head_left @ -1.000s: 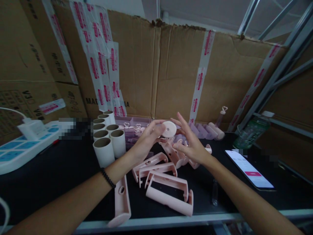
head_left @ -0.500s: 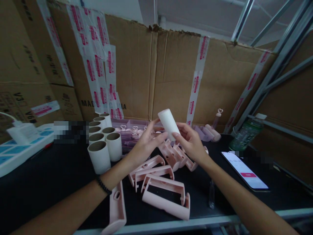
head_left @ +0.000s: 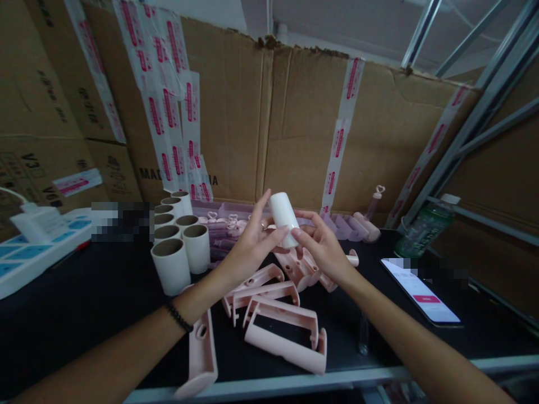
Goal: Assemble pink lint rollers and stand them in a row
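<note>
Between my two hands a white roll [head_left: 283, 216] is held tilted above the table, its top leaning left. My left hand [head_left: 257, 235] grips it from the left, thumb across its lower part and index finger raised beside it. From the right, my right hand [head_left: 322, 241] closes on its lower end with thumb and fingers. Beneath the hands lie several pink plastic holder frames [head_left: 286, 348], some overlapping. One more pink piece [head_left: 203, 348] lies by my left forearm. Several white hollow rolls [head_left: 170, 266] stand upright on the left.
A white power strip [head_left: 76, 224] with a plugged-in charger is at far left. A lit phone [head_left: 421, 292] and a green-labelled bottle [head_left: 427, 224] are on the right. Small clear tubes with heart-shaped tops [head_left: 233, 221] lie behind. A cardboard wall [head_left: 303, 123] closes the back.
The white roll has shifted slightly left and down and stands a little more upright. My left index finger now points up beside it. Both hands still hold the roll.
</note>
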Demonstrator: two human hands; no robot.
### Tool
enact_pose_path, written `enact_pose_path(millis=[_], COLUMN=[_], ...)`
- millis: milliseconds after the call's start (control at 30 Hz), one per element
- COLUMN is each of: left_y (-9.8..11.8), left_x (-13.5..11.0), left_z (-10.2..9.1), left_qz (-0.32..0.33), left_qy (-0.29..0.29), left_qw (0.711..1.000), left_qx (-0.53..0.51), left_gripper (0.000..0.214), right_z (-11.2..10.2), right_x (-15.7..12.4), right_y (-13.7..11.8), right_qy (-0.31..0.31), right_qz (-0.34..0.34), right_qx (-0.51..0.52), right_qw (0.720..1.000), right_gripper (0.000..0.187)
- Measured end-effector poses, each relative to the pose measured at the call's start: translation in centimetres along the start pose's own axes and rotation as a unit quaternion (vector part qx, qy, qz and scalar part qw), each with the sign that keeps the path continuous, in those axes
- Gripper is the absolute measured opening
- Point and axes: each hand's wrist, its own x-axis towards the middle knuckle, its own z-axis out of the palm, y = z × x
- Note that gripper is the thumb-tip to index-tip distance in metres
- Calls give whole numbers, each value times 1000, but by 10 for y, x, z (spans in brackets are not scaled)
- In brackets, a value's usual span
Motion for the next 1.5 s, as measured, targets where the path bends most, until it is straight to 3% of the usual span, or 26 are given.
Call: enact_pose_path(millis=[167,300,500,667,767,900,1033,1200,1267,1367,1500], left_y=[0,8,14,10,10,12,15,12,10,9,8], left_x=[2,4,6,5,4,3,2,2,1,1,0], left_z=[-3,-7,-10,-10,-9,-7,-5,-6,-7,-7,-5], left_qz=[-31,-32,-39,-39,-44,-48,-56,-73,-74,-69,-63], left_qy=[27,71,134,158,151,144,150,152,150,150,150], left_qw=[997,989,980,982,984,984,981,977,977,979,981], left_qx=[-67,-126,-141,-94,-87,-94,-112,-130,-134,-122,-110], left_gripper=[84,75,58,49,48,46,39,37,36,35,40], right_z=[-9,-40,-90,-110,-115,-115,-117,-127,-128,-119,-93], right_x=[-2,5,13,12,11,10,8,3,2,2,9], right_y=[-6,-27,-36,-22,-11,2,-4,-27,-34,-39,-40], right_qy=[-29,-9,-139,-185,-202,-228,-232,-182,-134,-31,100], right_qz=[-63,-110,55,157,175,175,163,132,119,137,148], right_qx=[-142,-351,-460,-521,-548,-554,-528,-421,-370,-212,6], right_qw=[987,930,875,818,793,781,801,879,912,967,984], right_gripper=[45,33,32,16,13,12,19,31,31,29,23])
